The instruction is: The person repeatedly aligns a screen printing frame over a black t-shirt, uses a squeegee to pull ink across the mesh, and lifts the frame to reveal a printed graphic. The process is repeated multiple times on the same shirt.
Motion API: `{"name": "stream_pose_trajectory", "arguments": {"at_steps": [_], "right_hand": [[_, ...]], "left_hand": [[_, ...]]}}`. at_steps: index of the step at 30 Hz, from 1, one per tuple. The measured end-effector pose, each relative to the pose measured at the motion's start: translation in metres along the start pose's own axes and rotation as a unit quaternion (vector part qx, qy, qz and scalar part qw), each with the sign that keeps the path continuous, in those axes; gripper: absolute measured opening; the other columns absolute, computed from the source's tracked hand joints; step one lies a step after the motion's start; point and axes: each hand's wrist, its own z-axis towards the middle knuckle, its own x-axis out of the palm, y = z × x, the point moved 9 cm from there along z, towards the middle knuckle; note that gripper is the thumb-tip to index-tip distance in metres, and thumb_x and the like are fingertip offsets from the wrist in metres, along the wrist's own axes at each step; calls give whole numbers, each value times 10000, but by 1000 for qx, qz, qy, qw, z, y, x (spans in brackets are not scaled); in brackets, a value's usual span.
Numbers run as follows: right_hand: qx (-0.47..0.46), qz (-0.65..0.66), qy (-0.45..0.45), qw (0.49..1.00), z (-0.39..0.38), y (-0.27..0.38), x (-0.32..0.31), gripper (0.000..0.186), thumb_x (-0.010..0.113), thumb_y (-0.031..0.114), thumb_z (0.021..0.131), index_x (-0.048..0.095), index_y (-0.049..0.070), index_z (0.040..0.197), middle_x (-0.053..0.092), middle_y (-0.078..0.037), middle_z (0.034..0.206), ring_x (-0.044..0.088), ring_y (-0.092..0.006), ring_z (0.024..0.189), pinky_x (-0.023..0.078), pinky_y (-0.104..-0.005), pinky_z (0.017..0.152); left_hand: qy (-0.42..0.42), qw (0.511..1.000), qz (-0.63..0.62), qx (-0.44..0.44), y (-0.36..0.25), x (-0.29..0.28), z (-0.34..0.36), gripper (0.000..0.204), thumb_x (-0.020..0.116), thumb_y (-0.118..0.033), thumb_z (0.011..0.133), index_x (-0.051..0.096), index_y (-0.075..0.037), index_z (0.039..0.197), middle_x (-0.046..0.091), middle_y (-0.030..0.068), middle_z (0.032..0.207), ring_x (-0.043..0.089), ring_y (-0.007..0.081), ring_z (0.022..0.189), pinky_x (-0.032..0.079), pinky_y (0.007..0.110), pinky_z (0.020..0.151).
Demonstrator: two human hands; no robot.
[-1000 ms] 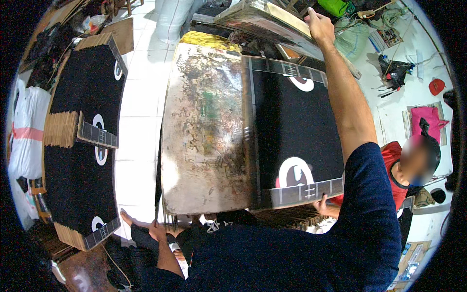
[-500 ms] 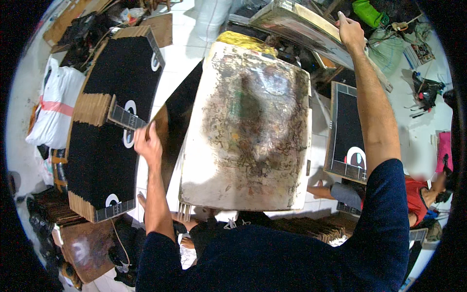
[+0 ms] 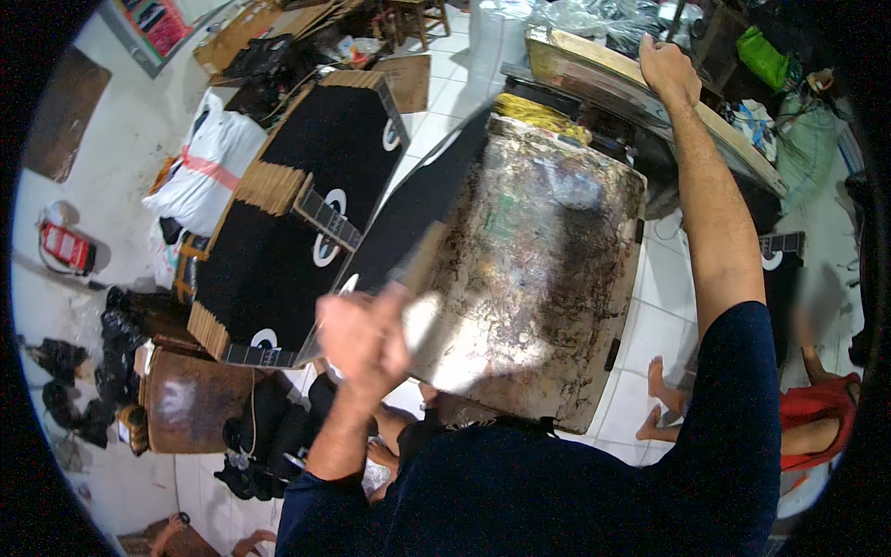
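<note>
My left hand (image 3: 364,339), blurred by motion, is closed on the near end of a thin black panel (image 3: 418,209) with white eye-like prints. This panel slants across the left edge of a paint-stained worktop (image 3: 557,269). At the far right, my right hand (image 3: 670,72) is wrapped over the upper edge of a wooden frame (image 3: 742,139), which stands tilted up behind the worktop. Left of the panel lies a stack of similar black panels (image 3: 269,255) with brown cardboard-like edges.
A person in red (image 3: 817,422) is at the right, near another black panel (image 3: 778,269). White sacks (image 3: 209,162) lie beyond the stack. A yellow bundle (image 3: 540,116) sits at the worktop's far edge. A fire extinguisher (image 3: 67,249) is at the left wall.
My left hand has moved right and nearer, and the black panel now lies over the worktop's left edge. My right hand stays on the frame. The panel at right is farther away.
</note>
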Motion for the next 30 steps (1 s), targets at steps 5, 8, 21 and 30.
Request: {"name": "stream_pose_trajectory", "arguments": {"at_steps": [5,8,21,30], "right_hand": [[-21,-8,5,1000,0,3,1,682,403,600,985,696,74,1306,674,-209,1345,644,-384,1255,500,-503,1046],[-28,-7,10,1000,-2,4,0,675,406,594,986,696,76,1307,679,-209,1337,646,-387,1252,496,-515,1049],[7,-12,11,1000,-10,-1,4,679,412,604,974,688,89,1321,674,-199,1350,637,-373,1268,480,-506,1065],[30,-29,-18,999,-10,-1,0,637,427,641,958,701,213,1341,671,-183,1360,611,-383,1297,450,-504,1104]], "left_hand": [[205,958,-199,34,-151,65,-74,473,661,-61,860,638,65,1316,480,25,790,492,181,792,410,398,692],[279,906,-315,38,-195,120,-124,441,662,-97,881,630,91,1278,544,66,905,500,214,852,432,395,766],[265,917,0,-296,88,147,-253,585,800,-377,821,665,32,1217,654,216,1248,579,418,1178,449,514,1013],[218,732,1,-646,345,38,-383,629,479,-455,1089,680,111,901,692,125,788,603,223,726,472,438,714]]}}
